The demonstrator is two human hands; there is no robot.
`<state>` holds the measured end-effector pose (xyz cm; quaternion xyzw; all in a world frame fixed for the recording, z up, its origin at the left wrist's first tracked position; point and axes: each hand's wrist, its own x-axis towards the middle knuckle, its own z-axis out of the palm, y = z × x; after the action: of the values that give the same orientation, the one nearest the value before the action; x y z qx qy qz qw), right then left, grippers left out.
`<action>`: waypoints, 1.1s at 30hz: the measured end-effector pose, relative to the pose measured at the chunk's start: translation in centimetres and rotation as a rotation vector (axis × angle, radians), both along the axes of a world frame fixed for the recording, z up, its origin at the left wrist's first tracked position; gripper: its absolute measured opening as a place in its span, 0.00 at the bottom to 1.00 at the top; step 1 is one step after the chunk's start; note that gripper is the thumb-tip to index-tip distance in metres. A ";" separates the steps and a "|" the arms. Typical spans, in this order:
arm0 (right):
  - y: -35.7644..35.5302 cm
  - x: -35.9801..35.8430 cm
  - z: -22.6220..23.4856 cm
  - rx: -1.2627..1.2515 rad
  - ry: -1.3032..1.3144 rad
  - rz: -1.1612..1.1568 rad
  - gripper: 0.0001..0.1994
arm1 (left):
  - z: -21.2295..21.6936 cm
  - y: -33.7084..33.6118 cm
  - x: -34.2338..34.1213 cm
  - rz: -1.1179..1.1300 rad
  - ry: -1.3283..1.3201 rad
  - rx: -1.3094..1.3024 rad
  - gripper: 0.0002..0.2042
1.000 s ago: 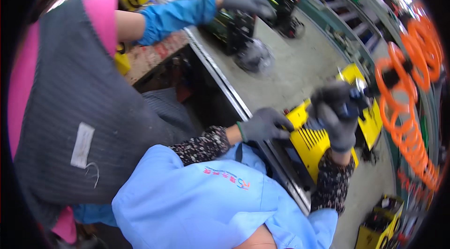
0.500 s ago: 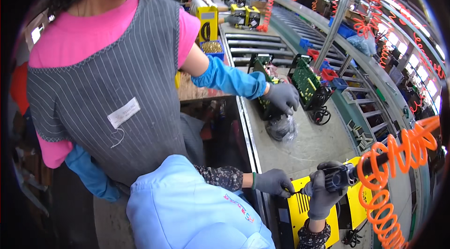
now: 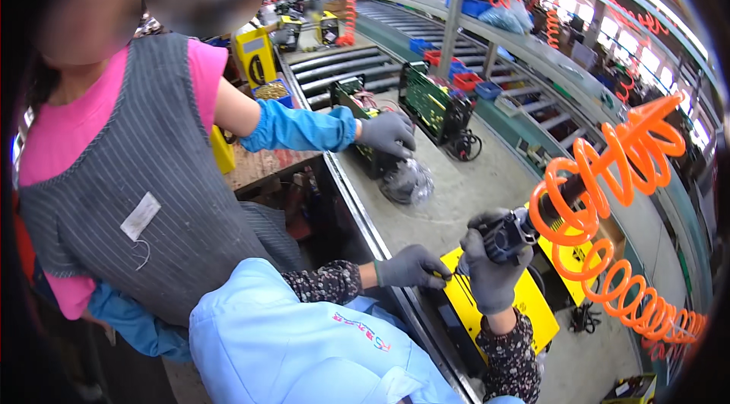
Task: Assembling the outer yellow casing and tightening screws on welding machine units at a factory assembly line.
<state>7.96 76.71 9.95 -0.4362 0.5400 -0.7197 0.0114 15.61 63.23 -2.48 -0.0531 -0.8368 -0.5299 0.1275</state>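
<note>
In my right hand [image 3: 493,275], gloved in grey, is a black power screwdriver [image 3: 508,238] with an orange coiled hose [image 3: 608,267] at its rear. My fingers wrap round its body, over a yellow casing panel [image 3: 536,311] with dark slots. My left hand [image 3: 414,267], also in a grey glove, reaches the panel's left edge. Its fingertips are pinched together at a small dark piece too small to make out. The driver's tip is hard to see between my hands.
On my left a co-worker in a striped apron [image 3: 182,191] reaches a gloved hand [image 3: 388,134] over a plastic-wrapped cable bundle [image 3: 407,181]. Green circuit-board units [image 3: 435,103] stand beyond. Another yellow casing [image 3: 570,271] lies at right, and a roller conveyor [image 3: 346,73] runs behind.
My view has turned, so the bench and co-worker sit farther left. The screwdriver in my right hand sits higher relative to the panel. My left hand stays at the panel's edge.
</note>
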 end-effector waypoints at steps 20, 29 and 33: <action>9.8 0.6 4.8 -0.142 -0.353 0.084 0.16 | 2.4 0.8 0.0 -0.009 -0.086 -0.151 0.11; 15.9 3.7 4.3 -0.073 -0.265 -0.413 0.18 | 1.8 1.7 -0.2 0.016 -0.137 -0.022 0.08; 14.9 4.6 3.3 -0.139 -0.286 -0.386 0.17 | 3.0 1.9 -0.8 0.085 -0.097 0.296 0.08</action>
<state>12.55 91.62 13.27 -0.2185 0.5555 -0.7983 -0.0801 14.80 65.15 0.50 0.0275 -0.7564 -0.6433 0.1155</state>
